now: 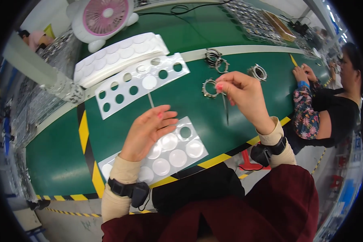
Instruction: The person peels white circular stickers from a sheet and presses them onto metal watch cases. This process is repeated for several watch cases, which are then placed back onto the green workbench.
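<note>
My left hand (149, 131) is closed, its thumb and forefinger together at the lower end of a thin pale stick (151, 100). At the stick's upper end shows a white disc (149, 82), in front of a white sheet with round holes (127, 98). My right hand (244, 94) pinches the edge of a toothed metal ring (209, 88) between thumb and forefinger. A thin pointed metal tool, perhaps tweezers (226, 111), hangs from the same hand, point downward. Below my left hand lies a clear sheet with white round stickers (178, 157), one place on it bare.
Beyond the hands are stacked metal rings (213, 57) and another ring pair (258, 72). A stack of white sticker sheets (121, 56) and a pink-and-white fan (105, 18) stand at the back left. A co-worker (330, 97) sits to the right. Striped tape (215, 161) edges the green table.
</note>
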The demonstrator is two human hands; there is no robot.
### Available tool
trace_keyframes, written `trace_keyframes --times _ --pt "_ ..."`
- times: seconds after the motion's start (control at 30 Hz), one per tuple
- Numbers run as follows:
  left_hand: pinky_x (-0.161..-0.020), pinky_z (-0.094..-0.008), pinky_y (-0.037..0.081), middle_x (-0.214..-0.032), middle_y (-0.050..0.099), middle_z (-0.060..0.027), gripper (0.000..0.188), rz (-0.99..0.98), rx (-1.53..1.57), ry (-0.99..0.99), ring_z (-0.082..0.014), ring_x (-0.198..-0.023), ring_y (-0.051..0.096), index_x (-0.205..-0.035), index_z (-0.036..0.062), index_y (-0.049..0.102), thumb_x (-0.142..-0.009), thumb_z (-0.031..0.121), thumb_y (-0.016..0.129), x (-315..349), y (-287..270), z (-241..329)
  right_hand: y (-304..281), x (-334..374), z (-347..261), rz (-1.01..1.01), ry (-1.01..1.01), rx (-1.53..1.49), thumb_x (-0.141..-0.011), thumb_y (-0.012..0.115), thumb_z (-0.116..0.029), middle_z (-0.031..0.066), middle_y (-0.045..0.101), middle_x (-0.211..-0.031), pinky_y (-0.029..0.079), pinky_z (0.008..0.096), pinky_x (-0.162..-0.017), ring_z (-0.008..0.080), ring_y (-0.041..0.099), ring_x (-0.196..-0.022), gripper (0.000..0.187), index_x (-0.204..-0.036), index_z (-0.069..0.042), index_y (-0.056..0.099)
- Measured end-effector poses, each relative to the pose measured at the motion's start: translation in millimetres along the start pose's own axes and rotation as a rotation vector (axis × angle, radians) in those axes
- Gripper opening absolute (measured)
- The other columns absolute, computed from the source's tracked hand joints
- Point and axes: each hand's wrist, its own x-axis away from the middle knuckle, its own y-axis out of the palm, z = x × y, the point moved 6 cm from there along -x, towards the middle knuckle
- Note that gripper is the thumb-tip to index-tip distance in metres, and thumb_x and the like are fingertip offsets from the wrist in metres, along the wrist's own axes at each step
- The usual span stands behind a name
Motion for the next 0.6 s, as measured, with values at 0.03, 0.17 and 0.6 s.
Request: trace_keyframes --times 0.03,0.17,0.6 --pt "-0.089 -0.0333 0.049 -0.112 0.057 -0.0177 0.034 -0.035 -0.027 0.022 -0.0240 -0.101 0.059 -0.122 -0.0041 0.045 -0.093 0.013 0.048 0.2 3.8 0.1 16.4 0.6 -2.8 -0.078 0.057 -0.144 -0.086 0.059 -0.008 0.0044 0.064 -0.072 0.041 0.0195 -0.048 0.0065 0.053 -0.053 0.011 -0.086 0.002 0.063" --pt "-0.087 -0.0307 0.049 -0.112 0.058 -0.0147 0.039 -0.128 -0.193 0.098 -0.0210 -0.099 0.060 -0.127 -0.0032 0.044 -0.091 0.009 0.052 1.7 15.2 -2.8 67.5 -3.7 -14.8 -0.245 0.031 -0.405 -0.088 0.058 -0.009 0.0073 0.064 -0.075 0.041 0.0180 -0.045 0.0065 0.051 -0.051 0.012 -0.089 0.002 0.062" --pt "-0.073 -0.0269 0.053 -0.085 0.064 -0.0096 0.024 0.019 -0.041 -0.053 -0.0177 -0.079 0.064 -0.107 -0.0051 0.058 -0.093 0.011 0.048 4.2 10.3 4.8 82.9 -35.8 -20.3 -0.081 0.014 -0.536 -0.091 0.055 -0.016 0.0078 0.066 -0.080 0.040 0.0193 -0.048 0.0052 0.048 -0.053 0.019 -0.087 0.001 0.063"
